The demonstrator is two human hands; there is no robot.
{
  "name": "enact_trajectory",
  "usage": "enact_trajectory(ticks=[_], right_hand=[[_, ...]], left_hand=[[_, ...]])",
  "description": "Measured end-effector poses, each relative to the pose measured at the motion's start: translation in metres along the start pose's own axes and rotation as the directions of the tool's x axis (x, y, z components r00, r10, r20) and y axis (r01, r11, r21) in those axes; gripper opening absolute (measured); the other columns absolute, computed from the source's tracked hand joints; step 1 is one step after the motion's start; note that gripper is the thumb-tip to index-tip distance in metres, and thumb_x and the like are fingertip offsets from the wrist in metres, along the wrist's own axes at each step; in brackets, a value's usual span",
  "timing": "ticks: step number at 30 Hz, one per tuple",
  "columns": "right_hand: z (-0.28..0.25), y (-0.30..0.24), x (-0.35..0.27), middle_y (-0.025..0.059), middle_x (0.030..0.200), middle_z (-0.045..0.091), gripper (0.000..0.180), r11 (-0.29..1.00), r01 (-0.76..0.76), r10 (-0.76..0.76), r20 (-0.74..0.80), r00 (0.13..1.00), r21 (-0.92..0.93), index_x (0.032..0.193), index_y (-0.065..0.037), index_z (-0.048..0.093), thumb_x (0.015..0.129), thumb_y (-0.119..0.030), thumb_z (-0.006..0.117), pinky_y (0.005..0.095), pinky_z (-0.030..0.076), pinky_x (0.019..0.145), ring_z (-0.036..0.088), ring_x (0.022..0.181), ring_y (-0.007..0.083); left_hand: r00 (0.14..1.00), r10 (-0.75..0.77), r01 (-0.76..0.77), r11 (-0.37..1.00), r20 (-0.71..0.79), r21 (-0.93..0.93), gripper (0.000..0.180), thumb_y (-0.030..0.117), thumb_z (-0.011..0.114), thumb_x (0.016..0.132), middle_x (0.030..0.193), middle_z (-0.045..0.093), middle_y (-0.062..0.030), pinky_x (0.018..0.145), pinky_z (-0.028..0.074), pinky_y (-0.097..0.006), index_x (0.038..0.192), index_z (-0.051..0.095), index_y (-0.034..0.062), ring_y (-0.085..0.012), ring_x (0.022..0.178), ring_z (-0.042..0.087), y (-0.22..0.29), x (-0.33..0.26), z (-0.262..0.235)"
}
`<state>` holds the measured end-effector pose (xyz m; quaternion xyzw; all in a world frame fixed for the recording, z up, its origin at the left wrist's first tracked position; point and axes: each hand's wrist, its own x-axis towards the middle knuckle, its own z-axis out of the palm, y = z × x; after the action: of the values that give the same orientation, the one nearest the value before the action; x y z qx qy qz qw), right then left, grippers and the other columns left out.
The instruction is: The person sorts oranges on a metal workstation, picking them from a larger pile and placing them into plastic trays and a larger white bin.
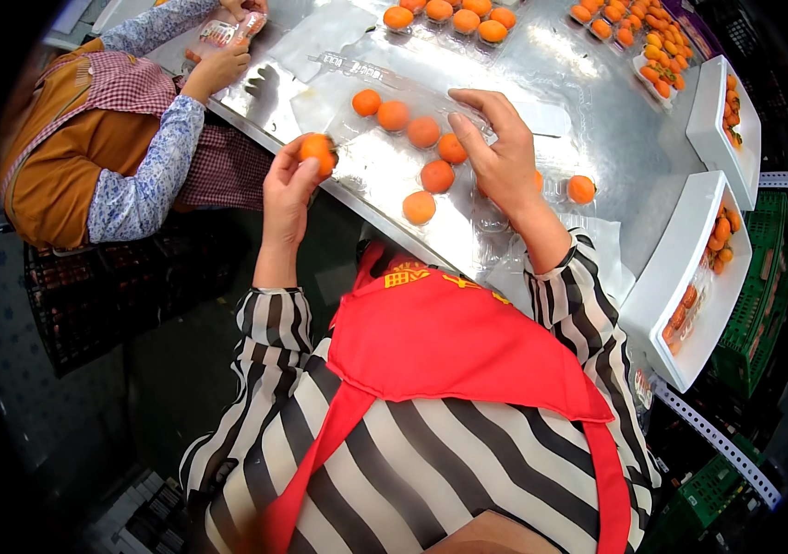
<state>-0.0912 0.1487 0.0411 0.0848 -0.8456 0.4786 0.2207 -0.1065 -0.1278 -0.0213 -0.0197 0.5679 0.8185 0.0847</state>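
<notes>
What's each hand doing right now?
Left hand: closed, holding an orange fruit.
Right hand: open, thumb and forefinger apart; whether its hidden fingers touch anything cannot be told.

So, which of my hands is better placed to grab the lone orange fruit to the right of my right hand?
Probably your right hand: it's nearer the lone orange fruit, though its palm is hidden. Your left hand is farther off and holds another fruit.

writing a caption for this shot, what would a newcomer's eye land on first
Probably the red apron, low in the middle over a striped top. Then the orange fruits across the metal table above it, one held in the left hand. White boxes of fruit stand at the right.
</notes>
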Motion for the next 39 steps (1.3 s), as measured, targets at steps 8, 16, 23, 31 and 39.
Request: enact_trajectory(ticks=[8, 16, 23, 31, 39], right_hand=[[-0.003, 0.003, -0.008, 0.0119, 0.106, 0.066, 0.024, 0.999, 0.025, -0.025, 0.005, 1.000, 0.030, 0.111, -0.005, 0.068, 0.088, -0.012, 0.067, 0.0340, 0.052, 0.083, 0.065, 0.098, 0.0276], [-0.007, -0.005, -0.014, 0.0114, 0.106, 0.067, 0.024, 0.997, 0.031, -0.031, 0.005, 1.000, 0.072, 0.109, -0.005, 0.068, 0.087, -0.013, 0.068, 0.0337, 0.052, 0.083, 0.066, 0.096, 0.0275], [-0.012, -0.009, -0.020, 0.0124, 0.103, 0.067, 0.025, 0.995, 0.008, -0.010, 0.021, 1.000, 0.096, 0.108, -0.004, 0.068, 0.086, -0.016, 0.070, 0.0349, 0.052, 0.081, 0.066, 0.095, 0.0290], [-0.009, -0.003, -0.026, 0.0110, 0.111, 0.066, 0.035, 0.984, 0.151, -0.163, 0.144, 0.976, 0.093, 0.111, -0.007, 0.067, 0.080, -0.021, 0.077, 0.0380, 0.049, 0.090, 0.062, 0.104, 0.0300], [-0.083, 0.019, -0.062, 0.0101, 0.119, 0.064, 0.043, 0.988, -0.121, 0.121, 0.002, 0.993, -0.094, 0.122, -0.008, 0.064, 0.081, -0.016, 0.074, 0.0366, 0.047, 0.098, 0.060, 0.113, 0.0234]], left_hand=[[0.945, 0.228, -0.323, 0.525, 0.235, 0.787, 0.049, 0.024, 0.077, 0.076, 0.109, 0.061, -0.0123, 0.078, 0.053, -0.037, 0.118, 0.061, 0.0064, -0.0273, 0.091, 0.065, -0.019, 0.014, 0.063], [0.919, 0.195, -0.376, 0.174, 0.342, 0.910, 0.050, 0.030, 0.077, 0.073, 0.100, 0.060, -0.0123, 0.076, 0.050, -0.046, 0.116, 0.062, 0.0080, -0.0328, 0.092, 0.063, -0.036, 0.004, 0.091], [0.925, 0.224, -0.332, 0.084, 0.307, 0.939, 0.054, 0.032, 0.079, 0.073, 0.100, 0.063, -0.0136, 0.078, 0.051, -0.046, 0.119, 0.063, 0.0084, -0.0348, 0.090, 0.064, -0.049, 0.006, 0.091], [0.947, 0.110, -0.317, 0.146, 0.303, 0.937, 0.046, 0.034, 0.077, 0.078, 0.104, 0.065, -0.0187, 0.077, 0.052, -0.048, 0.113, 0.063, 0.0068, -0.0381, 0.093, 0.064, -0.038, 0.018, 0.085], [0.908, 0.128, -0.416, 0.402, 0.399, 0.816, 0.037, 0.019, 0.073, 0.085, 0.111, 0.067, -0.0170, 0.089, 0.049, -0.041, 0.117, 0.065, 0.0038, -0.0330, 0.104, 0.064, -0.009, 0.021, 0.068]])
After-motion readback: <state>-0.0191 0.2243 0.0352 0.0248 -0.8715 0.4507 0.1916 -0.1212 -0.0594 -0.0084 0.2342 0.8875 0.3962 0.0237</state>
